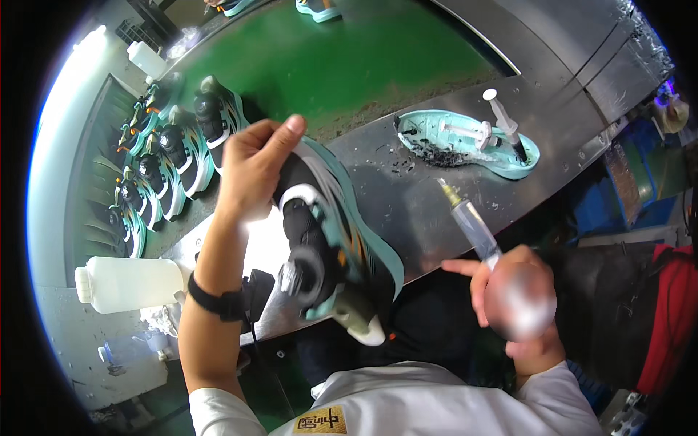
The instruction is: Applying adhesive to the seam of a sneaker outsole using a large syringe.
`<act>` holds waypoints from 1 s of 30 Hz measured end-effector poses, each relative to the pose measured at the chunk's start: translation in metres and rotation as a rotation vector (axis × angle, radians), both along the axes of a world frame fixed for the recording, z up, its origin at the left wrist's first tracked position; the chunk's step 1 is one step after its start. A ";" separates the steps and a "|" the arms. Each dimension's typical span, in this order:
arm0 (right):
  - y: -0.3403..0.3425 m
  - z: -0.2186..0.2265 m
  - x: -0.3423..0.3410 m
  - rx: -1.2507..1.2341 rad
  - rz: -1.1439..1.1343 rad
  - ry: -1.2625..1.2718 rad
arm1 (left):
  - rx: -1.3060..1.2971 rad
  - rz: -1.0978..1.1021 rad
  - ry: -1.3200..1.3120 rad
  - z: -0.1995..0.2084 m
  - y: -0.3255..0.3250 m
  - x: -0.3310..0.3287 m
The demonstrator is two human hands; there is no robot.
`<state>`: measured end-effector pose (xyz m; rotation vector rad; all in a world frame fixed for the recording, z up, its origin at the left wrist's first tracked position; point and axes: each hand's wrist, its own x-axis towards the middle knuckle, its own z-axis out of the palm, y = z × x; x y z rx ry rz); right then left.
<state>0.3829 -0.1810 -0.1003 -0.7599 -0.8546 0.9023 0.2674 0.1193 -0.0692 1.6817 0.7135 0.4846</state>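
My left hand [254, 163] is closed on one end of a sneaker [374, 254] with a mint-green sole and black, white and orange upper. The shoe hangs tilted over the metal bench's near edge. To its right, my right hand [520, 298] grips the rear end of a clear syringe [474, 227] with a thin yellowish tip, one finger stretched out to the left. The syringe tip points up and left, apart from the shoe. Beyond it lies a loose mint sole [434, 122] with black crumbs, bearing a white syringe [465, 131] and a dark-tipped syringe [503, 116].
Several similar sneakers [173, 145] stand in rows at left. A white plastic bottle [138, 283] lies nearer, above a clear bottle [134, 350]. Behind the metal bench [407, 218] runs a green belt [349, 65], with another shoe [318, 9] at the far end.
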 end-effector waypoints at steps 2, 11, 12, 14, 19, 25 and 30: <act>0.002 0.018 -0.010 0.048 0.127 -0.006 | 0.127 -0.048 -0.274 0.018 -0.019 -0.004; 0.025 0.057 -0.028 0.114 0.241 -0.036 | 0.330 -0.506 -0.578 0.049 -0.055 -0.011; 0.031 0.058 -0.025 0.176 0.338 -0.050 | 0.355 -0.518 -0.586 0.049 -0.056 -0.014; 0.031 0.058 -0.026 0.233 0.438 -0.066 | 0.349 -0.530 -0.592 0.047 -0.058 -0.017; 0.012 0.065 -0.032 0.064 0.263 -0.013 | 0.335 -0.580 -0.576 0.049 -0.062 -0.011; 0.012 0.064 -0.033 0.108 0.206 -0.100 | 0.389 -0.574 -0.525 0.050 -0.068 -0.009; 0.024 0.043 -0.016 0.290 0.561 -0.269 | 0.338 -0.486 -0.498 0.046 -0.063 -0.015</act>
